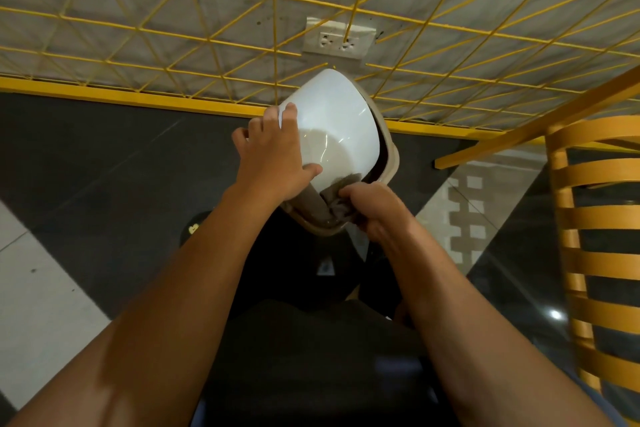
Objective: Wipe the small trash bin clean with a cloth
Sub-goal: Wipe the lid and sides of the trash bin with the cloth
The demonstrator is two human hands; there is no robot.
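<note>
Closest in, two bare forearms (180, 288) stretch out over dark clothes (311, 357) toward the small bin (391, 163), which sits low on the dark floor (104, 149), right up against the yellow wire grid (242, 10) behind it, w/ a wall socket (339, 40) just above and a wooden slat chair (595, 218) well off to its right. Task looks mid-way, I'd say: the white lid (332, 114) is glossy and looks clean, and the grey cloth (337, 211) is now at the bin's near rim, tucked under the lid's lower edge, so prob. the rim and inside lip are being done. The bin's outer sides and base are hidden, so can't tell if they're wiped; likely still to do. L hand (273, 159) grips the lid's left edge, fingers hooked over it, thumb flat on top, tipping it up and steadying. R hand (377, 211) is clenched round the bunched cloth, knuckles up, wrist bent down, pressing it to the rim.
</note>
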